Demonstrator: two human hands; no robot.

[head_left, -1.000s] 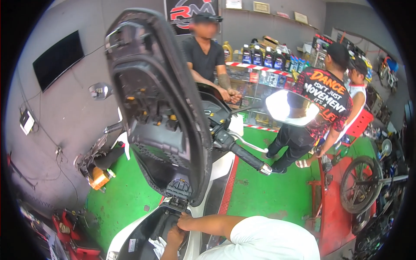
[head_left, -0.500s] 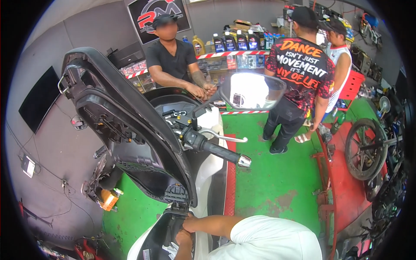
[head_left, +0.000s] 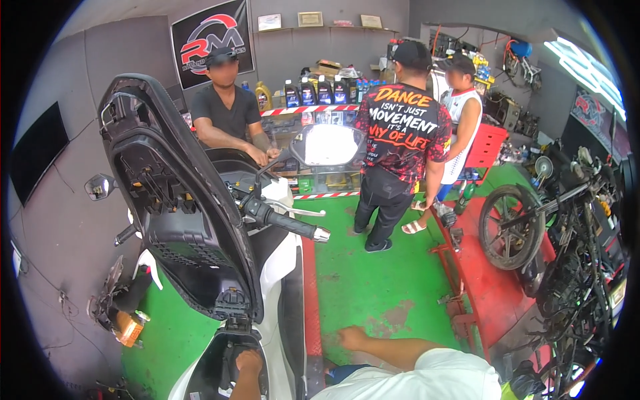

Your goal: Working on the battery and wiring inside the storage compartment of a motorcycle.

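Observation:
A white scooter (head_left: 275, 327) stands in front of me, its black seat (head_left: 180, 240) tipped up on its hinge. My left hand (head_left: 249, 362) reaches into the open storage compartment (head_left: 212, 353) below the seat. Only the back of that hand shows, and its fingers are hidden inside. Away from the scooter's right side, my right hand (head_left: 352, 338) hangs above the green floor. Its fingers look curled in, and I cannot make out whether they hold anything. A white sleeve covers my right upper arm.
A person in a dark shirt (head_left: 225, 110) stands beyond the handlebar (head_left: 287, 220). Two others stand right of the mirror (head_left: 327, 145): one in a printed shirt (head_left: 403, 127), one in a white top (head_left: 461, 127). A red platform (head_left: 497, 293) with a wheel (head_left: 510, 227) lies to the right.
My right hand has come out of the storage compartment and moved right, off the scooter. My left hand stays in the compartment. The view has shifted, so the scooter sits further left.

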